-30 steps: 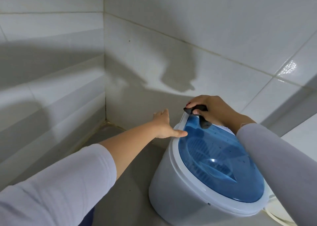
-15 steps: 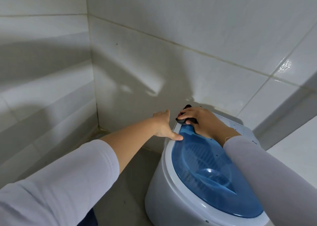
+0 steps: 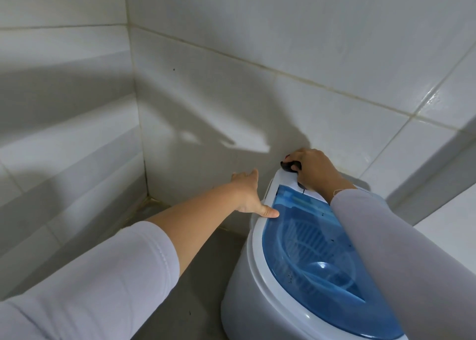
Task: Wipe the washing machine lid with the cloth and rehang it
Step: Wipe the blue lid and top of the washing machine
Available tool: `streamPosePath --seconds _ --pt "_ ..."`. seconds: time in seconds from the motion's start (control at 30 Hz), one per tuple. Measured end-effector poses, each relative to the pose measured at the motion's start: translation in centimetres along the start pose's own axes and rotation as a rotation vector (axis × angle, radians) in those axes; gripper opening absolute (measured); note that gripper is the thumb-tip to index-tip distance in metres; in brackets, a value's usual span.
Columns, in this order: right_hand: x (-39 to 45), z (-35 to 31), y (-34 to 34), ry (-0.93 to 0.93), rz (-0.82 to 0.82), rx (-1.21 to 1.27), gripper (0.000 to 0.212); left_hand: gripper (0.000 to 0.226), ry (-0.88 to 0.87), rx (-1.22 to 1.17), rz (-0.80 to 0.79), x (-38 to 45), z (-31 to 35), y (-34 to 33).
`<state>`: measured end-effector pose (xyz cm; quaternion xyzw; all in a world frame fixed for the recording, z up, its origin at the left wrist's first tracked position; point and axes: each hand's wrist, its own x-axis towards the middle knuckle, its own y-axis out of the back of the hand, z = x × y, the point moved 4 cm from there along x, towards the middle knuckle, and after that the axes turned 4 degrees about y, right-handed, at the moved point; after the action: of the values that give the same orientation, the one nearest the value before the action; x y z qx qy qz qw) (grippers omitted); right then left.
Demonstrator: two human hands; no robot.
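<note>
A small round white washing machine [image 3: 247, 296] with a see-through blue lid [image 3: 314, 259] stands at the lower right. My right hand [image 3: 313, 168] grips a small dark cloth [image 3: 291, 165] and presses it on the white back corner of the machine's top, just behind the lid. My left hand [image 3: 249, 195] rests on the machine's left rim, fingers straight, thumb tip touching the lid's edge. Most of the cloth is hidden under my fingers.
White tiled walls [image 3: 283, 69] meet in a corner at the left. A grey floor [image 3: 201, 275] lies left of the machine. A white ledge [image 3: 438, 164] runs along the right side behind the machine.
My right hand has slid the cloth back off the blue lid onto the white rear corner of the machine. My left hand stays on the rim. The view has shifted.
</note>
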<state>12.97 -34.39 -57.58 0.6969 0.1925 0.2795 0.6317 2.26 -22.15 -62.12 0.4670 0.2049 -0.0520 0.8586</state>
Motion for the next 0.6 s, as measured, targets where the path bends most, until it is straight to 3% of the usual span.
streamPosePath --seconds 0.13,0.37,0.6 --pt "-0.4 0.8 0.8 -0.113 -0.021 -0.007 0.047 0.126 0.014 -0.020 0.000 0.8 -0.6 -0.3" --pt "-2.1 4.1 5.4 -0.283 0.014 0.102 0.029 0.128 -0.012 -0.043 0.030 1.8 -0.7 -1.0" --pt "-3.2 4.4 3.7 -0.370 -0.068 0.094 0.035 0.128 -0.013 -0.012 0.056 1.9 -0.9 -1.1"
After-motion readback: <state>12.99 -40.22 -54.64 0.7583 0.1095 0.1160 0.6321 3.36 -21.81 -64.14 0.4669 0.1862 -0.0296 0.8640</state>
